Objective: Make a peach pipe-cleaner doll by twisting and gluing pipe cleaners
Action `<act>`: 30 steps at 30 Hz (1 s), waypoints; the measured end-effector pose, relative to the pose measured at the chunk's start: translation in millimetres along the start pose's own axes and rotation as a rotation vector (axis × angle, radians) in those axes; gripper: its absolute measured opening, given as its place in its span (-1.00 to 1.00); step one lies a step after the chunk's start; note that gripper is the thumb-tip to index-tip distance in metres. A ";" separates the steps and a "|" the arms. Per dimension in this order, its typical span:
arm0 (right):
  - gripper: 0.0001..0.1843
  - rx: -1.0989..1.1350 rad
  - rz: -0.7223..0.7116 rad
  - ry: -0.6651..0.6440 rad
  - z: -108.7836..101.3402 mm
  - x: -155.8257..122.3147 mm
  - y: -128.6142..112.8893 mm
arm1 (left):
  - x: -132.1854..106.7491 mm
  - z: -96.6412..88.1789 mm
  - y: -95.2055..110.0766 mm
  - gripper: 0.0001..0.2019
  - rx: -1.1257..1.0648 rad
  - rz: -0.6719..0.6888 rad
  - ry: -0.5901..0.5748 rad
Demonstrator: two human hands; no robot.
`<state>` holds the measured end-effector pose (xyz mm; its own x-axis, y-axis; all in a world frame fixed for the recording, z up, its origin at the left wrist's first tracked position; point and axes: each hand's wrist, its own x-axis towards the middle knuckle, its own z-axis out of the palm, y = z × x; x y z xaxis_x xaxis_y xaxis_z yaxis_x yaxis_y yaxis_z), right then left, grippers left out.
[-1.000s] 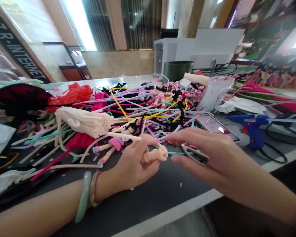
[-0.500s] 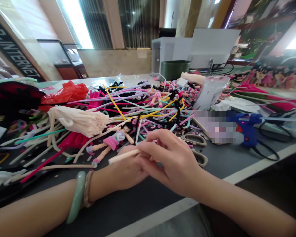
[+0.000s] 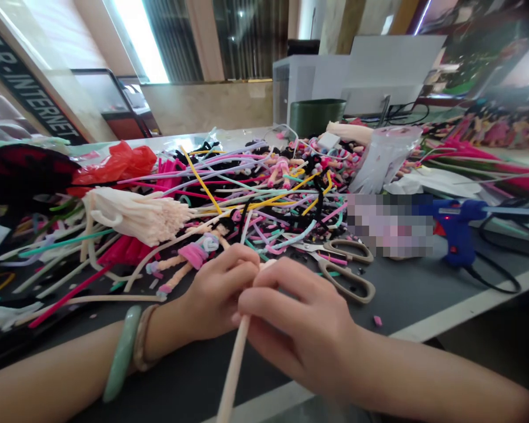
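Long grey worktable [image 3: 423,308] with a white edge strip, in a bright hall: dark green bin [image 3: 317,114] and white-backed monitor [image 3: 392,73] at the far side, black "INTERNET" sign [image 3: 22,76] at far left. Across the middle of the tabletop, a tangled heap of pipe cleaners [image 3: 251,197] in pink, yellow, lilac, teal and black.

Near the table's front edge, a peach pipe-cleaner stem [image 3: 234,370] between a left hand [image 3: 211,296] and a right hand [image 3: 300,323], its long end slanting down toward the near side, its short tip just showing above the knuckles. Fingers of both hands curled closed and gripping, pressed together around the stem, the exact finger hold hidden by the knuckles. Jade bangle [image 3: 122,352] and a thinner tan bangle [image 3: 141,339] on the left wrist.

Just left of the hands, a small pipe-cleaner doll [image 3: 194,255] in a pink skirt, lying on the heap's edge. Just right, tan-handled scissors [image 3: 348,264] on the tabletop. Farther left, a bundle of peach pipe cleaners [image 3: 132,217] beside a red plastic bag [image 3: 119,167]. At right, a blue glue gun [image 3: 456,235] next to a pixelated patch [image 3: 390,226], too blurred to identify.
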<state>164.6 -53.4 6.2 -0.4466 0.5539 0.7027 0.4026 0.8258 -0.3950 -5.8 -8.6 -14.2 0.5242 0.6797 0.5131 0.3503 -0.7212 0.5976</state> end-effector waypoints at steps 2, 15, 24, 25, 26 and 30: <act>-0.80 -0.054 -0.037 -0.035 1.3 -4.7 -0.2 | 3.1 -1.0 -0.8 -0.84 0.123 0.104 0.087; -0.73 -0.069 -0.087 -0.190 -6.5 -13.3 5.2 | 2.5 -5.8 -2.1 -0.79 0.281 -0.101 -0.007; -0.86 0.327 0.132 -0.078 -11.8 -12.0 6.6 | 2.0 -8.9 -4.9 -0.80 0.270 -0.136 0.026; -0.85 0.379 0.173 -0.072 -12.6 -11.3 8.0 | 2.3 -8.9 -6.0 -0.80 0.262 -0.146 0.038; -0.86 0.424 0.208 -0.057 -13.4 -10.5 9.3 | 2.4 -8.9 -6.9 -0.80 0.252 -0.156 0.047; -0.92 0.517 0.380 0.009 -15.5 -8.5 11.8 | 1.1 -9.0 -9.1 -0.80 0.131 -0.211 0.062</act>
<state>185.5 -50.0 4.7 -0.3411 0.8191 0.4612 0.0932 0.5176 -0.8505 -15.4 -0.1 -13.5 0.3816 0.8210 0.4246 0.5465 -0.5709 0.6127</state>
